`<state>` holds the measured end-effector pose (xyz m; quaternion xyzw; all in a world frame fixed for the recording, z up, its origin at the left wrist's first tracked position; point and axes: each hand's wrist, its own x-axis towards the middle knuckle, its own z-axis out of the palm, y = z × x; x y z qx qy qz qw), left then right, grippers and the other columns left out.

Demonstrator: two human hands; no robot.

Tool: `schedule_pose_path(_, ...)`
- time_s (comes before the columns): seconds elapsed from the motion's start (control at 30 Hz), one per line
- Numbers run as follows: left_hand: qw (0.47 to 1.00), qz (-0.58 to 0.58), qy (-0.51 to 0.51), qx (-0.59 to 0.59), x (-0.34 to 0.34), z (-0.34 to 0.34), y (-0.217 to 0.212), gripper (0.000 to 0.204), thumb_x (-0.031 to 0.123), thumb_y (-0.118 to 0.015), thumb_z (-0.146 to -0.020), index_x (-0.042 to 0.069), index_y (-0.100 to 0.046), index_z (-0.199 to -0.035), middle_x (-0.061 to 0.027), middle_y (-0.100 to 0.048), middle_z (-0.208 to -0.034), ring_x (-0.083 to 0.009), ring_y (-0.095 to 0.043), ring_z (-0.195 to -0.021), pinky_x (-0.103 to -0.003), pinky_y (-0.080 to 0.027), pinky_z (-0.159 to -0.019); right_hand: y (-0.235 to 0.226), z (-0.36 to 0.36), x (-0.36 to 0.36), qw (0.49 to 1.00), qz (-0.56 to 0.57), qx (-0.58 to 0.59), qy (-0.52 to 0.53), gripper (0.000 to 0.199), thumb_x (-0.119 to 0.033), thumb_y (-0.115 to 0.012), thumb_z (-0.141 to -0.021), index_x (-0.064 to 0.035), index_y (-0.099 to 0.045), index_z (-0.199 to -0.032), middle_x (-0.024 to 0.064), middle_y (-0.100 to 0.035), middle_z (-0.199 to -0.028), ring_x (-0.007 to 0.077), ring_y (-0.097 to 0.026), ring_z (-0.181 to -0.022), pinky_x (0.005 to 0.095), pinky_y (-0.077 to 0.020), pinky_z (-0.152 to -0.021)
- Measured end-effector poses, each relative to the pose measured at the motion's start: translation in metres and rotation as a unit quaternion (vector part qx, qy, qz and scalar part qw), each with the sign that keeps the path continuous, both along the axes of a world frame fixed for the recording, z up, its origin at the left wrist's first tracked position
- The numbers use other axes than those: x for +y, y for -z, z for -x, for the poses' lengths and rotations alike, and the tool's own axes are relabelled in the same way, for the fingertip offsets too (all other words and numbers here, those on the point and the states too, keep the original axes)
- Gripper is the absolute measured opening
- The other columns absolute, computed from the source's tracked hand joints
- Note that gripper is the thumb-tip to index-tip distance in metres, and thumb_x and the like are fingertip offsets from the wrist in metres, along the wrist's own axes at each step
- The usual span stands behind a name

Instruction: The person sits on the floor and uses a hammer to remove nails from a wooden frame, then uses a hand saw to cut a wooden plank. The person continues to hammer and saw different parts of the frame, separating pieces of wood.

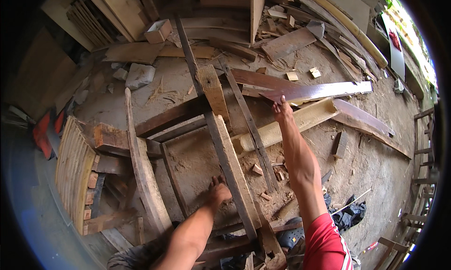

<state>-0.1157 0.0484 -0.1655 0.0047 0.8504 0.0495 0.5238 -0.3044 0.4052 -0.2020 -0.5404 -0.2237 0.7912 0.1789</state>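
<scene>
My left hand (219, 190) hangs with nothing in it, its fingers loosely bent and apart, beside a long squared beam (233, 164) of a rough timber frame. My right hand (283, 111) reaches out farther, fingers closed at the near edge of a brown, shiny board (324, 91); the exact grip is partly hidden. Just below that hand lies a pale, hollowed half-round log (291, 127). A thin dark batten (249, 124) slants between the log and the beam. A short block (210, 84) sits at the frame's far joint.
A curved-edged timber (143, 176) leans at left, near a stack of slats (75, 176). Farther off are a small open box (158, 31), a stone block (140, 76) and piled offcuts (289, 42). Black plastic (350, 211) lies right of my knees. Sawdust and chips cover the floor.
</scene>
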Motion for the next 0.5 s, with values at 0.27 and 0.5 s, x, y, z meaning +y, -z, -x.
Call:
schedule_pose_path(0.27,0.997,0.048,0.056,0.009,0.006,-0.006,-0.007,0.099,0.042,-0.061,-0.086,0.020,0.002,-0.160,-0.0152,0.005,-0.166,-0.0364,-0.012,-0.152,-0.051,-0.019,-0.121,-0.074,-0.058,0.026,0.994,-0.106,0.012,-0.037,0.019,-0.023,-0.073,-0.086,-0.0071,-0.064,-0.091,0.0037,-0.059,-0.075,0.0143,-0.049,-0.057,0.0310,-0.0441,-0.049)
schedule_pose_path(0.5,0.957,-0.040,0.286,-0.020,-0.042,0.049,0.076,0.061,0.029,-0.055,-0.087,0.008,-0.048,-0.144,-0.0226,-0.039,-0.152,-0.0358,-0.039,-0.141,-0.046,-0.036,-0.113,-0.217,-0.165,0.081,0.963,-0.259,-0.036,-0.060,0.017,-0.023,-0.060,-0.088,-0.0086,-0.061,-0.096,0.0054,-0.064,-0.089,0.0187,-0.060,-0.082,0.0396,-0.0557,-0.065)
